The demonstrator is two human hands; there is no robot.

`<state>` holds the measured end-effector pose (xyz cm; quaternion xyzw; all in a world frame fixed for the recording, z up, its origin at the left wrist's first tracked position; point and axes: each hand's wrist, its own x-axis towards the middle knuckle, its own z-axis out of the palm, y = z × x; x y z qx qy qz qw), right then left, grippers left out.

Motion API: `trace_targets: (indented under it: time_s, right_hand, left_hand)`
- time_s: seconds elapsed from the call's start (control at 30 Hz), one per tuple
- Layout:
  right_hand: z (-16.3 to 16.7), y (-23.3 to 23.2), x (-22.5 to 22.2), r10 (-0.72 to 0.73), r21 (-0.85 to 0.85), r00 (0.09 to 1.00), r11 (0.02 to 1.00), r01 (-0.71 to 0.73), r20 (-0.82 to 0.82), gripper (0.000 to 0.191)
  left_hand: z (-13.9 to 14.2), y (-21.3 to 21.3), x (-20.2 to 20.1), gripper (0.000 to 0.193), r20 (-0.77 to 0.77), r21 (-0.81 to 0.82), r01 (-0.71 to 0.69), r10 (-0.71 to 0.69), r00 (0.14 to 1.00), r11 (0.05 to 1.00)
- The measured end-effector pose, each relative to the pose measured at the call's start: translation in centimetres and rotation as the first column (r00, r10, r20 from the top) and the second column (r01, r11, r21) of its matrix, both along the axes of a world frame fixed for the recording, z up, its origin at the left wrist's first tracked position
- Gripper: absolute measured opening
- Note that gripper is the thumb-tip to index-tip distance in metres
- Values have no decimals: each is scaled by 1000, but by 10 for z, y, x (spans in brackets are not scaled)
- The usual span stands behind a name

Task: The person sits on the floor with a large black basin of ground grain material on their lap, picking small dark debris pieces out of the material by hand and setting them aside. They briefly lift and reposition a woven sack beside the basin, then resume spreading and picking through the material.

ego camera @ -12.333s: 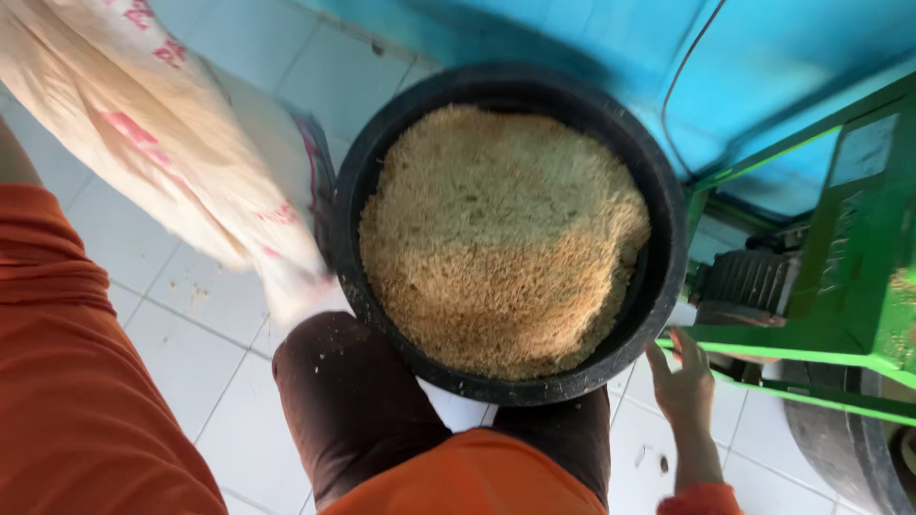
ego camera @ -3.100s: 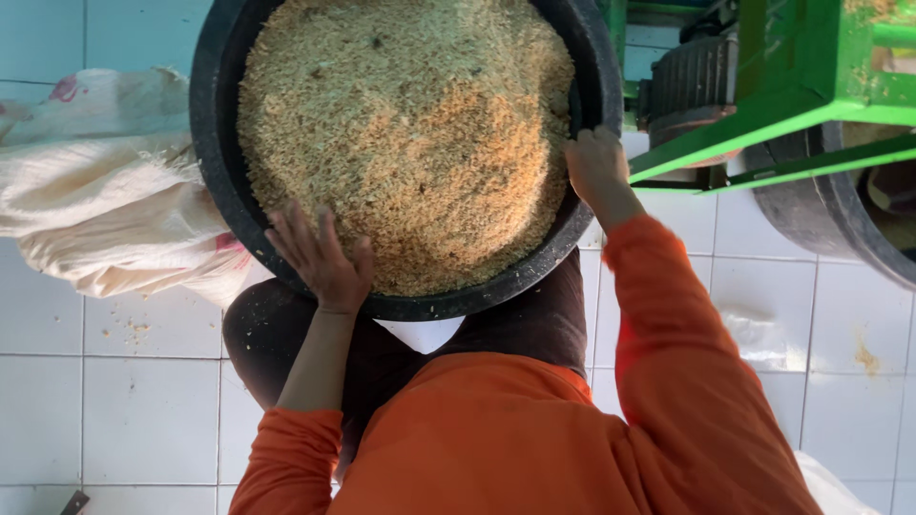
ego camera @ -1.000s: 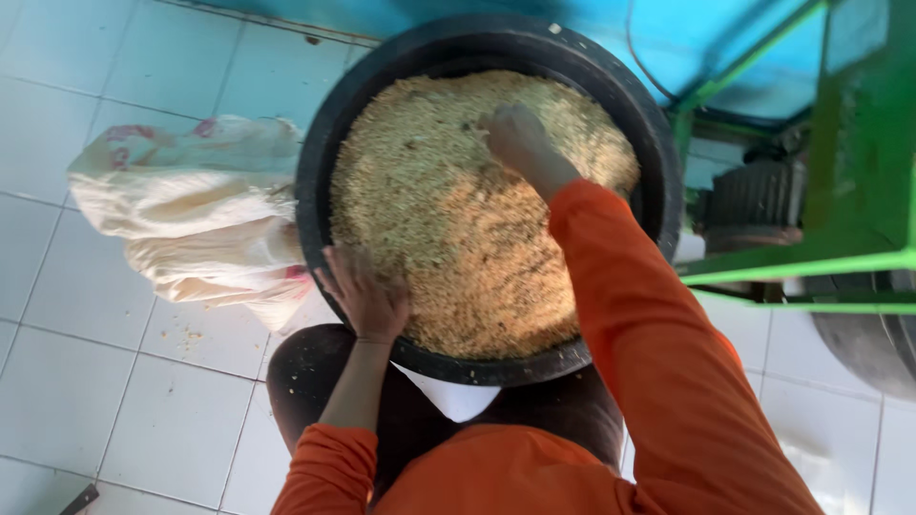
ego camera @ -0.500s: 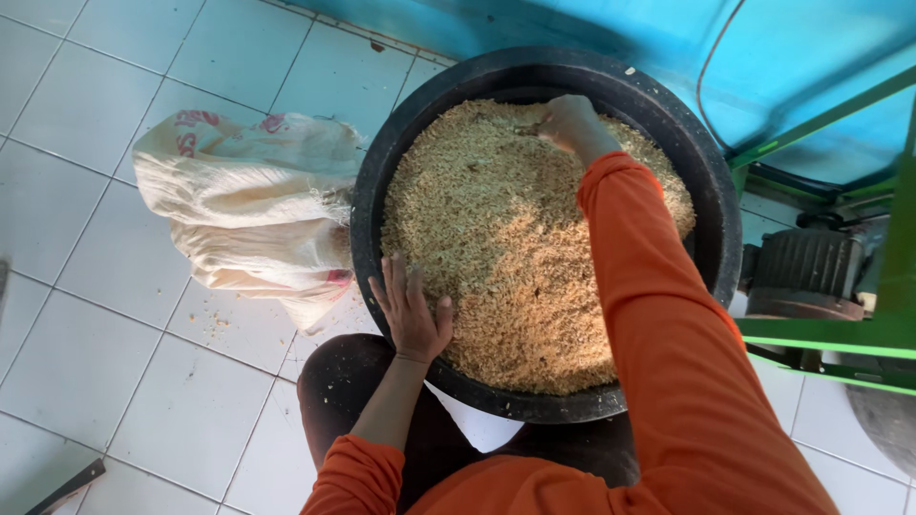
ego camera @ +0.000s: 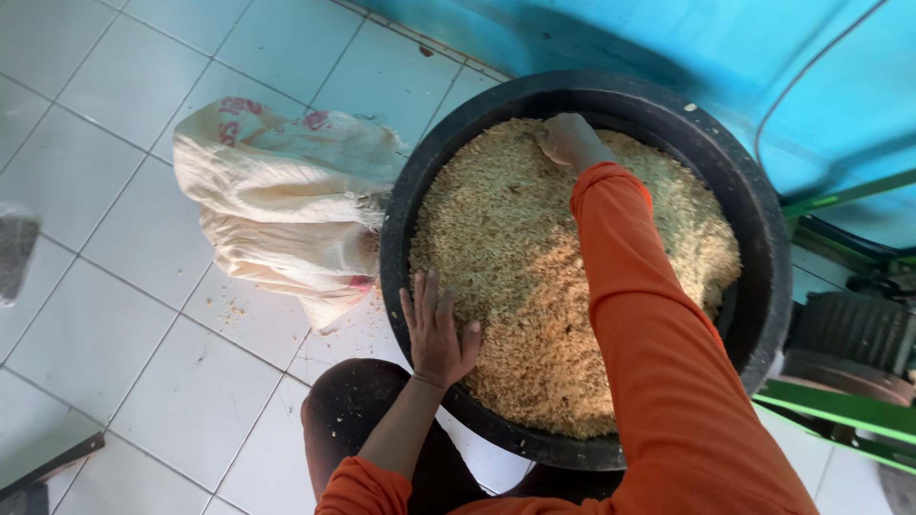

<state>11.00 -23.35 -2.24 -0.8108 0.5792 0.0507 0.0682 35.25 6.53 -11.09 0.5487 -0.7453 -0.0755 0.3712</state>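
Two hands in basin (ego camera: 763,229), left hand (ego camera: 437,329) fingers spread flat, right hand (ego camera: 570,140) seemingly cupped at far rim

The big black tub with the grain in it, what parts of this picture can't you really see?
- Bottom of the black tub, head view: the heaped grain covers it, so its depth is unknown.
- Right hand: fingertips sunk in grain.
- Near rim: partly behind the left hand and the orange sleeve.
- Green machine: cut off by the right edge.
- Sack: contents hidden by its cloth.
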Motion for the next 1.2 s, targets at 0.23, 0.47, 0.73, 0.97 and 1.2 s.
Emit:
trace_targets:
  time_s: [0.23, 0.47, 0.73, 0.97, 1.2]
  right_hand:
    - [-5, -3, 2, -153, 103, 964, 986, 133, 217, 26]
    - [9, -8, -29, -276, 142, 954, 955, 259, 118, 26]
    - [7, 22, -11, -124, 417, 944, 909, -17, 307, 31]
    - [-1, 37, 2, 94, 408, 985, 901, -147, 147, 27]
    - [2, 42, -14, -113, 457, 963, 890, -11, 243, 27]
  left_hand:
    - [1, 0, 1, 53, -21, 9, 11, -11, 1000, 1000]
    - [-1, 0, 2, 51, -24, 3, 27, -27, 999, 1000]
    - [-2, 2, 1, 49, -42, 5, 38, -38, 998, 999]
    - [-2, 4, -1, 47, -31, 14, 34, -34, 999, 999]
    - [-4, 4, -1, 46, -13, 18, 41, -41, 999, 999]
